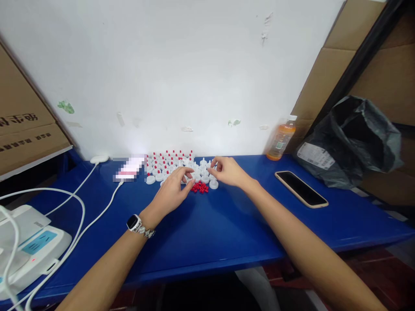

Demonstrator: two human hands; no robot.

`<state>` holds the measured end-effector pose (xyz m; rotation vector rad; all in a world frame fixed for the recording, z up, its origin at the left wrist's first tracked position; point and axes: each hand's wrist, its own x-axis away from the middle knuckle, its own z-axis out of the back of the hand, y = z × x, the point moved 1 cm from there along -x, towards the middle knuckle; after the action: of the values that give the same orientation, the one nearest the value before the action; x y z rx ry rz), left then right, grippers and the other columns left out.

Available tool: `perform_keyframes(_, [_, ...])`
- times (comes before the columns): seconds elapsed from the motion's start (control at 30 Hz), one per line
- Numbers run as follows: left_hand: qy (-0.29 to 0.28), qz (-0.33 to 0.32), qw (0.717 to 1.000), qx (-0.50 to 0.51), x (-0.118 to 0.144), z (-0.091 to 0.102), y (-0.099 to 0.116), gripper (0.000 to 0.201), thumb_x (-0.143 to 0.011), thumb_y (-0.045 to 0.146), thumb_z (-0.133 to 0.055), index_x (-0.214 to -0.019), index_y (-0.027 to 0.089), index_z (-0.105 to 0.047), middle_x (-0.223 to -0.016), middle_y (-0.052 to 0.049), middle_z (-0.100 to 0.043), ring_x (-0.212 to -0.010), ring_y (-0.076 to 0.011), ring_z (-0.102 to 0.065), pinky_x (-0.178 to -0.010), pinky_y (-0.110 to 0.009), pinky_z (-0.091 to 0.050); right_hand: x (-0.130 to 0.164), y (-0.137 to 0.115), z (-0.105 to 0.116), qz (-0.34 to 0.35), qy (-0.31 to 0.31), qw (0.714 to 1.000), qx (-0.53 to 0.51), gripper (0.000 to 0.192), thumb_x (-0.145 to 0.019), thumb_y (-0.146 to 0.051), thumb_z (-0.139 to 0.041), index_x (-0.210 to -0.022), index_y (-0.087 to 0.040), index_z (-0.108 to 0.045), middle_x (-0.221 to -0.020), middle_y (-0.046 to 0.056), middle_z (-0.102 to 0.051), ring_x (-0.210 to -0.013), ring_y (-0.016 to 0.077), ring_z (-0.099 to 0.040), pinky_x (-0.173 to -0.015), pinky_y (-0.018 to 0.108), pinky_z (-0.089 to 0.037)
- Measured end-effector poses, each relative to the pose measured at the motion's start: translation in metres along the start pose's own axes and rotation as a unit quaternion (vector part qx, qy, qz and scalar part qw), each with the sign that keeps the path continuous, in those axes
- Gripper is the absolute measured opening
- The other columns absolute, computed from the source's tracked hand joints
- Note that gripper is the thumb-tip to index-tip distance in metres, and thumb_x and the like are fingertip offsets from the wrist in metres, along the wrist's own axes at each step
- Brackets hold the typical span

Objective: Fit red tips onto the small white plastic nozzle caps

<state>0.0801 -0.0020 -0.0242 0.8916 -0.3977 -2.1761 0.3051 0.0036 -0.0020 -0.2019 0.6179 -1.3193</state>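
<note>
Blue table, smooth and bare toward its near edge, white wall close behind, small round white caps clustered at back, red pellets heaped between hands, left hand fingertips pinched on a cap, right hand fingers curled over caps, grip unclear, phone well right.

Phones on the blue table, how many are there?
2. A dark-screened phone lies flat right of the right hand. A lit, blurred one lies left of the white caps, charging cable attached. None looks hidden.
</note>
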Motion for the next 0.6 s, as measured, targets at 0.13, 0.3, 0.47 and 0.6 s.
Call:
perform_keyframes(0.13, [0.02, 0.026, 0.999, -0.027, -0.001, 0.006, -0.008, 0.023, -0.095, 0.032, -0.048, -0.114, 0.021, -0.056, -0.101, -0.005, -0.064, -0.086, -0.0191, -0.062, -0.074, -0.034, -0.05, -0.051, -0.003, -0.015, 0.019, 0.022, 0.999, 0.027, 0.021, -0.088, -0.033, -0.056, -0.094, -0.017, -0.069, -0.083, 0.005, -0.073, -0.071, 0.0152, -0.062, -0.064, 0.024, -0.041])
perform_keyframes(0.3, [0.016, 0.042, 0.998, -0.042, 0.0, 0.007, -0.017, 0.022, -0.095, 0.031, -0.048, -0.112, 0.021, -0.055, -0.103, -0.006, -0.065, -0.09, -0.0209, -0.063, -0.075, -0.035, -0.05, -0.109, -0.01, -0.049, 0.009, -0.045, 0.996, 0.072, 0.021, -0.08, -0.035, -0.066, -0.092, -0.018, -0.07, -0.091, 0.007, -0.073, -0.082, 0.0179, -0.064, -0.072, 0.025, -0.043])
perform_keyframes(0.47, [0.019, 0.042, 0.998, -0.044, 0.0, 0.009, -0.02, 0.02, -0.095, 0.031, -0.048, -0.11, 0.021, -0.055, -0.105, -0.006, -0.064, -0.091, -0.021, -0.062, -0.079, -0.037, -0.05, -0.116, -0.014, -0.058, 0.011, -0.04, 0.997, 0.069, 0.013, -0.081, -0.025, -0.061, -0.09, -0.017, -0.068, -0.091, 0.007, -0.073, -0.081, 0.017, -0.064, -0.072, 0.025, -0.043])
perform_keyframes(0.6, [0.038, 0.045, 0.997, -0.051, 0.001, 0.01, -0.014, 0.023, -0.096, 0.033, -0.049, -0.114, 0.021, -0.055, -0.114, -0.007, -0.059, -0.092, -0.0202, -0.061, -0.085, -0.039, -0.05, -0.096, -0.019, -0.041, 0.017, 0.023, 0.999, 0.014, 0.012, -0.082, -0.024, -0.058, -0.088, -0.017, -0.066, -0.085, 0.006, -0.071, -0.076, 0.0158, -0.062, -0.069, 0.025, -0.043])
